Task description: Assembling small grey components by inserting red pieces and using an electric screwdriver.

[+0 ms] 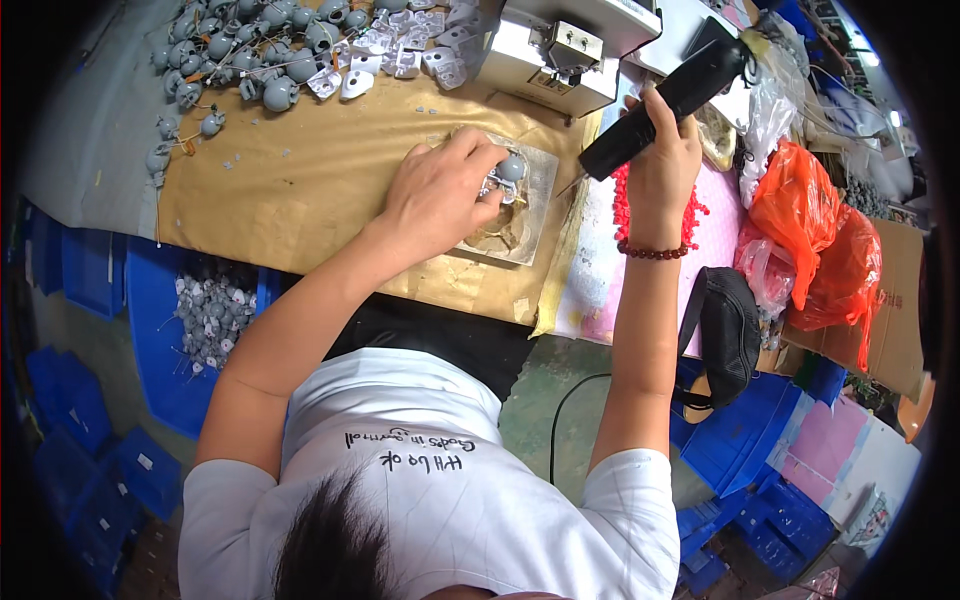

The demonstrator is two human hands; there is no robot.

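In my right hand [665, 150] is a black electric screwdriver [655, 105], tilted so its thin bit points down and left. The bit's tip is near the right edge of a flat, pale fixture block [535, 215] on the bench. My left hand [450, 185] rests over that block, fingers curled round a small grey-and-white plastic part [510, 168] with a rounded grey end. My palm and fingers hide much of the part. A hollow with a brownish lining shows in the block below the part.
Grey round plastic parts [280, 95] and white shells [358, 84] are heaped at the back left. A white boxy device [550, 75] stands behind the block. Red small pieces [622, 205] lie under my right wrist. Orange bags [795, 215] and a black pouch [728, 335] sit right. A blue bin [165, 330] holds grey parts.
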